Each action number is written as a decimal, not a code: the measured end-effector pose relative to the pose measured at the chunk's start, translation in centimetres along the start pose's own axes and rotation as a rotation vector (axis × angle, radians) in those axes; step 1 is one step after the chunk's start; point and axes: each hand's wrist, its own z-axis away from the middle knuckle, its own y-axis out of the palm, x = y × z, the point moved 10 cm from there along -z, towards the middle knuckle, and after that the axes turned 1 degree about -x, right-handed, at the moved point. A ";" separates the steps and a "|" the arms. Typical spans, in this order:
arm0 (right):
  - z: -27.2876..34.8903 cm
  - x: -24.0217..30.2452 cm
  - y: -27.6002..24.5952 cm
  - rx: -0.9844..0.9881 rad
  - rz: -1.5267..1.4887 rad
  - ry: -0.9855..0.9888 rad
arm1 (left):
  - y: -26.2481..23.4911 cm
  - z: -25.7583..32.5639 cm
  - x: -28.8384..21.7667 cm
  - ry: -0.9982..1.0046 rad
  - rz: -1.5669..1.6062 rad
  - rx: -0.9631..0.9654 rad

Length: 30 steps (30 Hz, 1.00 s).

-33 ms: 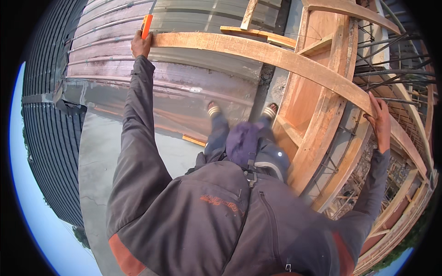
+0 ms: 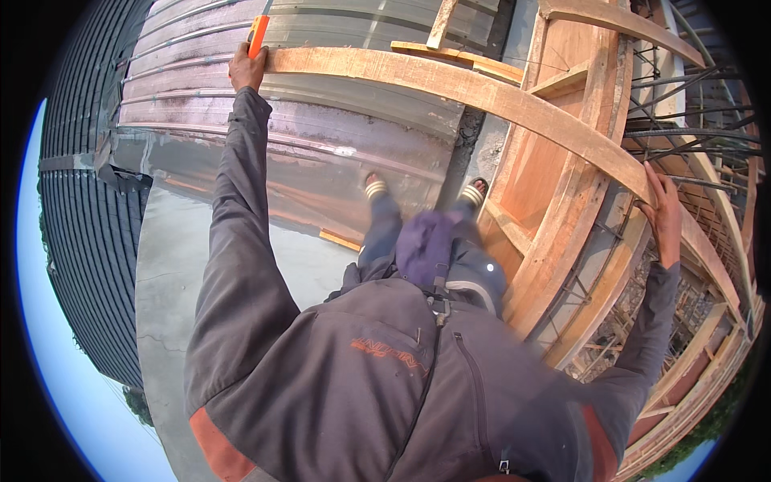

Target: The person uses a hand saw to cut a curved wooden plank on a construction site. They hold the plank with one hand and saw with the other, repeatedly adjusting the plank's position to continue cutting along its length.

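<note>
Corrugated sheeting (image 2: 173,84) extends beneath and beyond the left hand (image 2: 246,67); a ribbed surface is judged poor for sudden steps. Wooden formwork (image 2: 554,233) lies between the hands, nearer the right hand (image 2: 663,210). The timber plank (image 2: 482,88) crosses above it, spanning from the left hand to the right hand and running on past the latter. Its bow is at least partly attributable to the lens; whether it touches the formwork cannot be determined.

The right hand grasps the plank across its width, fingers over the far edge. The left hand is closed at the plank's other end, around an orange-handled tool (image 2: 257,36) whose blade points away from the wearer; how firmly it also grips the wood cannot be told.

Sound handling, in this assessment, calls for both ends held level, the right hand bearing the overhang, and slow turns only. The tool likely weakens the left grip; advisable to set it down first, blade clear of the fingers
</note>
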 end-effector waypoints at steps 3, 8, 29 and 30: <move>-1.2 0.4 1.8 0.027 -0.048 -0.013 | -2.4 -1.1 1.5 0.017 -0.063 -0.034; -3.7 3.8 -0.1 -0.018 -0.015 -0.088 | -3.7 -2.4 6.9 -0.032 0.022 -0.050; 6.9 13.7 7.6 -0.592 -0.473 0.578 | -12.3 7.9 -18.5 -0.053 1.574 0.372; 7.3 13.6 8.1 -0.573 -0.491 0.583 | -13.3 9.6 -20.8 -0.064 1.632 0.467</move>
